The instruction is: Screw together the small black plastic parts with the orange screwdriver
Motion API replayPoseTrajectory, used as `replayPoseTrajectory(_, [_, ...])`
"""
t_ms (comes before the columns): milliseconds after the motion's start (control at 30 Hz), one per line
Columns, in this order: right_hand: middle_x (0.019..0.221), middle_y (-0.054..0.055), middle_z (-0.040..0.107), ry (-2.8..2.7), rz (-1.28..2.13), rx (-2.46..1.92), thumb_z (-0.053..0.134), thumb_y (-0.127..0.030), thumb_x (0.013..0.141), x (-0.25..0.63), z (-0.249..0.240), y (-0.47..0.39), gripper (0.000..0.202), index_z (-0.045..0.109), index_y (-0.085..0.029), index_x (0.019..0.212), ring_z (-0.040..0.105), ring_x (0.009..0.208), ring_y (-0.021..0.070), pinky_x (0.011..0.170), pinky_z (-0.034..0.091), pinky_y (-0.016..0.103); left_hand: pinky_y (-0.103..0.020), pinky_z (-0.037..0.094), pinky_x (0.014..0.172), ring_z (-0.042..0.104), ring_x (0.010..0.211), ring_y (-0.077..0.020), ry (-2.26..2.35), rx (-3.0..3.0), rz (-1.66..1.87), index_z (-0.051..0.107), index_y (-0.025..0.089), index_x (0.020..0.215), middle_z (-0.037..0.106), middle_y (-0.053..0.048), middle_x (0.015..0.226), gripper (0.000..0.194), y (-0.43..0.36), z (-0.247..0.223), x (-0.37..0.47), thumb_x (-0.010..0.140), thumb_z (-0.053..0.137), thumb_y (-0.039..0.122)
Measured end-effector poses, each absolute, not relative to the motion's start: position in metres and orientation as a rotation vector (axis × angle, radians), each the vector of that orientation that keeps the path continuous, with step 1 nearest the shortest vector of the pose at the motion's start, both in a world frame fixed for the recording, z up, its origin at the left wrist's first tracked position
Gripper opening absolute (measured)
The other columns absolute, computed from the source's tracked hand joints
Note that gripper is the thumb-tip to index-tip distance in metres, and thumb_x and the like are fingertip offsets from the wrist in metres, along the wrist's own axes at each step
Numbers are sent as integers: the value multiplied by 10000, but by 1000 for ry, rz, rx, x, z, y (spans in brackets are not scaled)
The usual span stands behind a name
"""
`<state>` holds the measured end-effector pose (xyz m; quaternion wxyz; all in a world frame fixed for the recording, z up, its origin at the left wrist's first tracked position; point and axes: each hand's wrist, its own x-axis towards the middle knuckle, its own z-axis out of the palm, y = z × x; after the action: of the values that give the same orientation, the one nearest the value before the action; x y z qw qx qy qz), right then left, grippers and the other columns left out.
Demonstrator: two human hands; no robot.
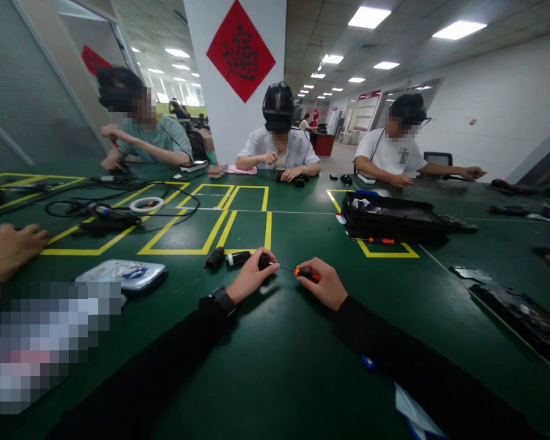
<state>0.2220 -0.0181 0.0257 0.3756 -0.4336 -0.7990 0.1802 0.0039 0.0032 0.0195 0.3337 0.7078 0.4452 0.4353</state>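
Observation:
My left hand (pixel 252 278) is closed around a small black part (pixel 264 261) near the middle of the green table (pixel 275 366). In my right hand (pixel 324 284) is an orange and black screwdriver (pixel 308 275), its thin shaft pointing left to the black part. Whether the tip touches the part is too small to tell. Just beyond my left hand lie a black cylindrical piece (pixel 215 258) and a black piece with a white band (pixel 237 258).
A metallic case (pixel 121 275) lies left of my left arm. Cables and a white ring (pixel 146 205) are farther back. An open black bag (pixel 394 217) lies back right, a dark device (pixel 522 311) at right. Three people sit opposite; another person's hand (pixel 13 247) rests at left.

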Motion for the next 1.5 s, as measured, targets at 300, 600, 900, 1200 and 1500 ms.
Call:
replayPoseTrajectory(300, [832,23,556,-1964,534,-1085,620,-241,739,224,21,-13,201,617,-198,935,531,760,139,692,438,271,-315,409,815,534,845,-159,1173,1821,1141,511,188,899,570,-15,883,235,3,20,4,757,562,368])
replayPoseTrajectory(600, [833,25,611,-2023,529,-1139,597,-286,758,224,27,-17,221,614,-205,963,557,747,142,683,435,270,-315,408,821,527,843,-160,1178,1845,1134,518,186,896,571,-18,880,220,1,23,6,759,560,353])
replayPoseTrajectory(900, [866,50,614,-2120,463,-1101,584,-242,764,224,27,-18,169,621,-184,919,553,785,157,720,427,281,-315,411,822,531,832,-158,1159,1894,1125,514,191,888,571,-12,874,206,1,24,6,762,554,349])
replayPoseTrajectory(1200, [776,25,632,-2180,511,-1163,496,-320,835,226,24,-19,209,615,-194,951,567,695,138,657,412,247,-299,407,823,537,834,-150,1152,1899,1124,511,191,884,574,-8,880,212,1,23,6,763,554,359])
replayPoseTrajectory(1500, [774,33,652,-2144,454,-1181,498,-324,830,226,26,-19,211,643,-191,907,578,685,142,643,410,243,-307,410,821,538,834,-152,1136,1881,1127,515,190,889,578,-11,883,232,1,24,6,753,566,371])
